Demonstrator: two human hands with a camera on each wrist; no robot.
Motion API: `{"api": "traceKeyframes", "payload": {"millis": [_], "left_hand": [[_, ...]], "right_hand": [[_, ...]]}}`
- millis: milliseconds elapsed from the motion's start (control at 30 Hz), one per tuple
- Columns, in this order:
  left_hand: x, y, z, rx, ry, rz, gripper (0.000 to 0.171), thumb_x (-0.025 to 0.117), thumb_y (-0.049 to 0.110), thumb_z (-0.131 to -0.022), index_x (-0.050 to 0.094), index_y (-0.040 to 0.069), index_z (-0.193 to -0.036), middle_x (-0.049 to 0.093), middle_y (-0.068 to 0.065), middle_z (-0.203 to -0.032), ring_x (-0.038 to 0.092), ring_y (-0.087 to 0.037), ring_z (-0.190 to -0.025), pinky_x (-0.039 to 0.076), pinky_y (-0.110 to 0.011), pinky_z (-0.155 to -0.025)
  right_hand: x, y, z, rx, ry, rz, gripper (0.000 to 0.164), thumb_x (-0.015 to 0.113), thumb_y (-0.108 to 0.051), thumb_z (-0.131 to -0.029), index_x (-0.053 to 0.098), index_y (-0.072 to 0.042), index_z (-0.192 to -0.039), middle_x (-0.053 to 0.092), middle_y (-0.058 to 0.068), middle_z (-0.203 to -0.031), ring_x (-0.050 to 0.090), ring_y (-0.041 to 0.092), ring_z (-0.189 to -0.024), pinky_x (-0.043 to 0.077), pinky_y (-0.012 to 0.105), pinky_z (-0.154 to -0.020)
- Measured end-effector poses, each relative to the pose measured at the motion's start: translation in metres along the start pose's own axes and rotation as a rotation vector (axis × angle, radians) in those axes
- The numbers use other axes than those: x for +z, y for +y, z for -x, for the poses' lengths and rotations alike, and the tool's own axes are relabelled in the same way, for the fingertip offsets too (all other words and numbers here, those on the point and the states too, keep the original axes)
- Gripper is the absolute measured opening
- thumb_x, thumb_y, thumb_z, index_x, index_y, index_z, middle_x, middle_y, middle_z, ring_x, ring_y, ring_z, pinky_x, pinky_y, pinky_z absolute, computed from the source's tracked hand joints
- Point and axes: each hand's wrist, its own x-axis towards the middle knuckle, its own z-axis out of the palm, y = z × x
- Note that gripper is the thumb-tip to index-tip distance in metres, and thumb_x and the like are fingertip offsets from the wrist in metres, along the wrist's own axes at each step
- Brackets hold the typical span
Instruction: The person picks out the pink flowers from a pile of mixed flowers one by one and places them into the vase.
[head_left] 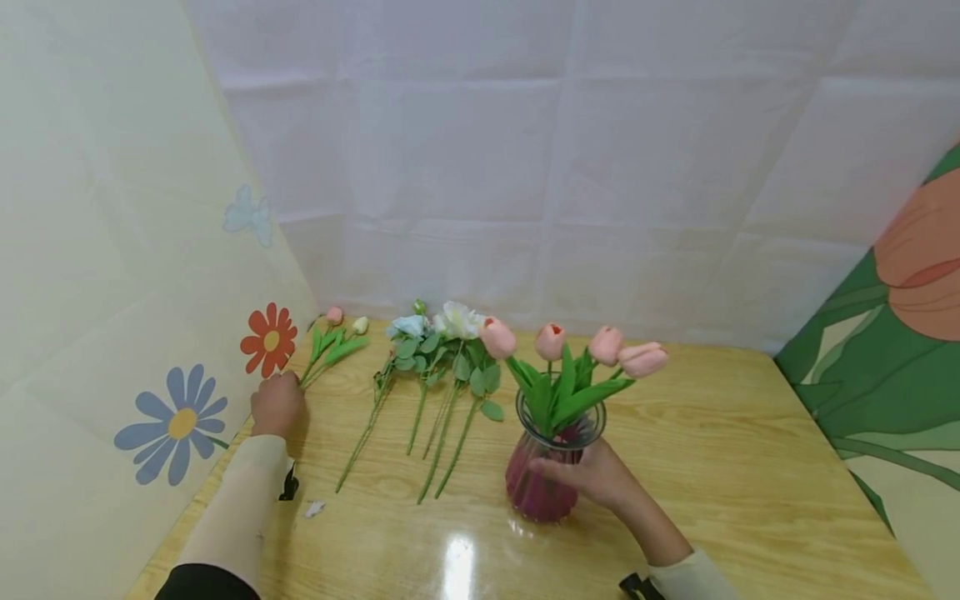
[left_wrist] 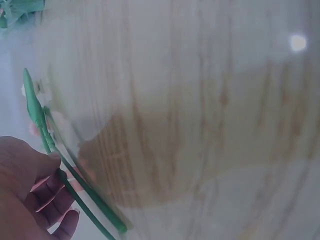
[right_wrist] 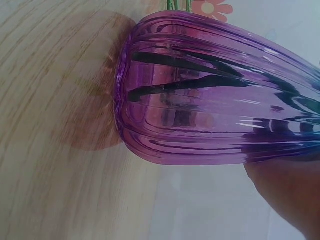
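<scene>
At the table's left edge my left hand [head_left: 279, 407] pinches a green tulip stem [left_wrist: 75, 195] between thumb and fingers. A pink tulip [head_left: 334, 315] and a white tulip [head_left: 361, 325] lie there with their leaves; which of the two is pinched I cannot tell. My right hand [head_left: 592, 475] grips a purple ribbed glass vase [head_left: 536, 487] from the right, thumb across its front. The vase stands upright and holds several pink tulips [head_left: 550, 342], whose dark stems show through the glass in the right wrist view.
Between the hands lie several cut flowers: a blue one [head_left: 409, 326], a white one [head_left: 457, 320] and long green stems [head_left: 366, 437]. A small whitish scrap [head_left: 314, 508] lies near the left forearm. A white cloth wall [head_left: 450, 167] closes off the table's back.
</scene>
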Motion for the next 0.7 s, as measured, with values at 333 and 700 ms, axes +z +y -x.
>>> {"api": "traceKeyframes", "payload": {"millis": [333, 700], "left_hand": [[-0.006, 0.005, -0.007, 0.033, 0.009, 0.015, 0.021, 0.053, 0.005, -0.098, 0.068, -0.009, -0.104, 0.068, -0.025, -0.097, 0.065, -0.041, -0.089, 0.052, -0.059, -0.079], [-0.009, 0.020, -0.004, 0.043, 0.015, 0.054, 0.023, 0.055, 0.011, -0.099, 0.071, -0.005, -0.102, 0.071, -0.019, -0.093, 0.063, -0.030, -0.073, 0.053, -0.047, -0.066]], "right_hand": [[0.000, 0.001, 0.000, 0.004, 0.000, 0.001, 0.080, 0.081, -0.017, -0.086, 0.036, -0.007, -0.152, 0.059, 0.017, -0.136, 0.057, 0.037, -0.125, 0.040, 0.062, -0.107], [0.000, 0.000, 0.000, 0.007, 0.005, 0.013, 0.079, 0.081, -0.018, -0.086, 0.038, -0.006, -0.151, 0.060, 0.017, -0.135, 0.057, 0.038, -0.124, 0.041, 0.063, -0.107]]}}
